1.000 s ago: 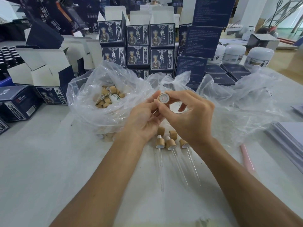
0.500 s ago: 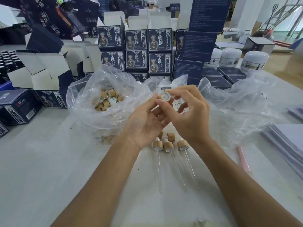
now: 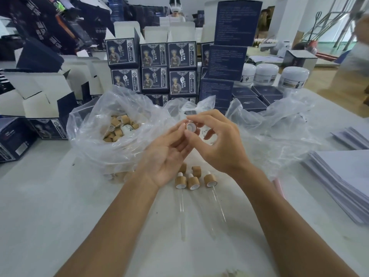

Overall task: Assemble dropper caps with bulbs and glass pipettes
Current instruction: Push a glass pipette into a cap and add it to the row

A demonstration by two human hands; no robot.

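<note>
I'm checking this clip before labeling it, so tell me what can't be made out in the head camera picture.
- Cap in the right hand: whether its bulb is seated, fingers cover it.
- Left hand: whether its fingertips touch the cap, too close to tell.
- Pipettes on the table: clear glass, edges fade out.
- Plastic bag: cap count, folds hide them.

A single wide-angle head view looks forward and down from close above the counter (image 3: 60, 206), both forearms reaching in from the bottom edge toward stacked boxes (image 3: 153, 68) beyond
</note>
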